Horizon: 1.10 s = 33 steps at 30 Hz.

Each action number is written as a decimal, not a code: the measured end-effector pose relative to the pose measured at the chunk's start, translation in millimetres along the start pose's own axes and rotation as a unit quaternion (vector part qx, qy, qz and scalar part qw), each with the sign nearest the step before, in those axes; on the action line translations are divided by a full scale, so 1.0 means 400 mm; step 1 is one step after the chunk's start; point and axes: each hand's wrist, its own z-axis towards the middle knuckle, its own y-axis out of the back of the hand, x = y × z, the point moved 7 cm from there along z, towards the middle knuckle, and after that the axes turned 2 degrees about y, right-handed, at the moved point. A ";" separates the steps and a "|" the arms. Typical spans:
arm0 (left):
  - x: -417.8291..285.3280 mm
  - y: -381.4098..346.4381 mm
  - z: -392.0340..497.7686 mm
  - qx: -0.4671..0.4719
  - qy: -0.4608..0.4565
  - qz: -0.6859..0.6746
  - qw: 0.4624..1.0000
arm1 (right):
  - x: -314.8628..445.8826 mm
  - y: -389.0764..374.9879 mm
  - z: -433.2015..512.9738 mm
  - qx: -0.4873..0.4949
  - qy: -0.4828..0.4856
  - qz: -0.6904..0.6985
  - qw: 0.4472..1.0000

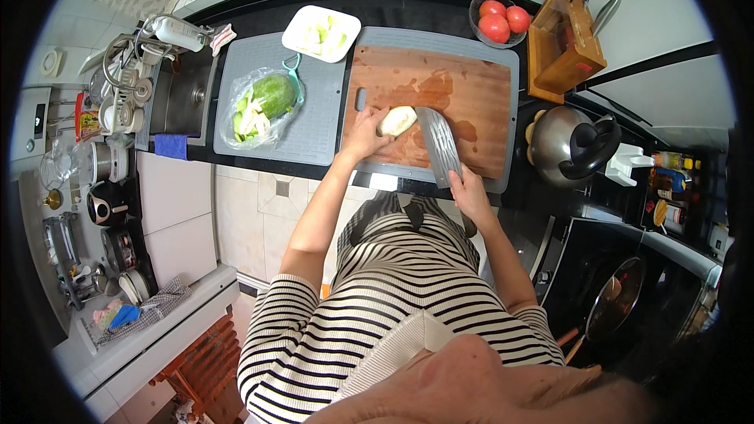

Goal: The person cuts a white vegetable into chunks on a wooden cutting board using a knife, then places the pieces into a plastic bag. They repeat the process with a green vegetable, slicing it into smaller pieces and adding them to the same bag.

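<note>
My left hand [366, 132] rests on the wooden cutting board [495, 118], its fingers and thumb around one end of a pale, peeled piece of vegetable [398, 121]. In my right hand [469, 193] is the handle of a kitchen cleaver [437, 144]. The wet-looking blade slants over the board, its far end just right of the piece. Whether the blade touches the piece I cannot tell. Wet patches mark the board's wood. At the upper left, a white dish [290, 32] holds several pale green chunks.
On the grey mat [318, 135], a plastic bag [227, 121] holds a green gourd [275, 96] and peelings beside a teal peeler [294, 73]. Tomatoes [493, 27] fill a bowl near the wooden knife block [545, 65]. A kettle [556, 147] stands right; a sink [177, 100] lies left.
</note>
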 end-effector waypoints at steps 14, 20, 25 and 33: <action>0.006 0.004 -0.030 -0.075 0.030 -0.098 0.992 | 0.106 0.055 0.045 0.029 0.077 -0.226 0.971; -0.011 0.012 -0.041 -0.095 0.016 -0.070 0.993 | 0.098 0.057 0.078 0.055 0.080 -0.232 0.968; -0.033 0.022 -0.045 -0.112 -0.014 -0.038 0.993 | 0.062 0.037 0.081 0.066 0.074 -0.151 0.984; -0.008 0.012 -0.040 -0.112 0.000 -0.063 0.992 | 0.015 -0.009 0.043 0.077 -0.046 -0.018 0.996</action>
